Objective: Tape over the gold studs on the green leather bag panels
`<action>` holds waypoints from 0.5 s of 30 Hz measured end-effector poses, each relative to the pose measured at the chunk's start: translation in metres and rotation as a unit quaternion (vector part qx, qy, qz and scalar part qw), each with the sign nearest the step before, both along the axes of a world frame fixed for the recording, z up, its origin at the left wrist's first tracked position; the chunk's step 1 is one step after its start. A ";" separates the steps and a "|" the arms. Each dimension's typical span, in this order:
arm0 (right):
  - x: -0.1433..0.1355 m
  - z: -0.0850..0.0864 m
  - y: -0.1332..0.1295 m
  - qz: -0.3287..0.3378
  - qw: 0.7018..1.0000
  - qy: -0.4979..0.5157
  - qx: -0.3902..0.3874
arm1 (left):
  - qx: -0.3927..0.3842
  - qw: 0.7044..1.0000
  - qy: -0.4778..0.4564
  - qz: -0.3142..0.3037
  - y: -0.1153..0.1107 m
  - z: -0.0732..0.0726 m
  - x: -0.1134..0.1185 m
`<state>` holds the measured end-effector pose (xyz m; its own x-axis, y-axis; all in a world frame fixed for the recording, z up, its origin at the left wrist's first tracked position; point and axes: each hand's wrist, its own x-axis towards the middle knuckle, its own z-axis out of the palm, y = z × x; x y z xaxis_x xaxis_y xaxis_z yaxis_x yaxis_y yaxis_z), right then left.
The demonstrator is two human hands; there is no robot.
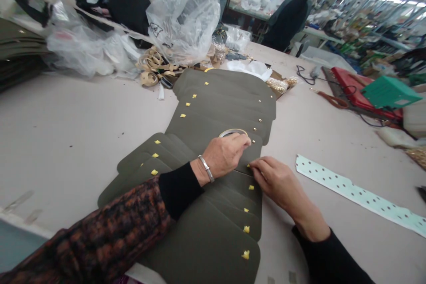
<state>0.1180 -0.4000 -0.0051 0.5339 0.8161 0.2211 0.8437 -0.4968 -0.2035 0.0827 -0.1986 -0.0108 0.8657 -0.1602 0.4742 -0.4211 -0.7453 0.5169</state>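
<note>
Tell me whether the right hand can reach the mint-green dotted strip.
Probably yes: the dotted strip lies to the right of the right hand, and nothing visible stands between them, though that hand is at a yellow piece.

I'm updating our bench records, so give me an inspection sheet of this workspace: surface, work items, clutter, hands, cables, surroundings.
Surface: pale table, with scattered dark specks.
Work items: overlapping olive panels bearing yellow pieces and, at far right, small metal fittings; pale ring partly hidden.
Clutter: plastic bag and tan straps beyond the panels; dotted strip and green box to the right.
Hands: left hand at the ring, grip unclear; right hand pinching a yellow piece.
Cables: dark cable, loosely looped.
Surroundings: person in dark clothing, cluttered tables behind.
</note>
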 end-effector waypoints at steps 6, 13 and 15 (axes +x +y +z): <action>0.003 0.003 0.022 -0.022 0.987 -0.021 -0.160 | -0.035 0.999 -0.021 -0.017 0.001 0.001 0.001; 0.014 0.006 0.039 -0.216 0.964 0.119 -0.095 | -0.080 0.995 -0.050 -0.043 0.001 0.009 -0.002; 0.014 0.006 0.038 -0.231 0.960 0.137 -0.079 | -0.074 0.995 -0.045 -0.057 0.001 0.012 -0.004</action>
<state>0.1317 -0.3624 0.0005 0.8675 0.4898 -0.0868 0.4511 -0.8482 -0.2774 0.0790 -0.1979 0.0011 0.7995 -0.1774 0.5739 -0.5472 -0.6092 0.5739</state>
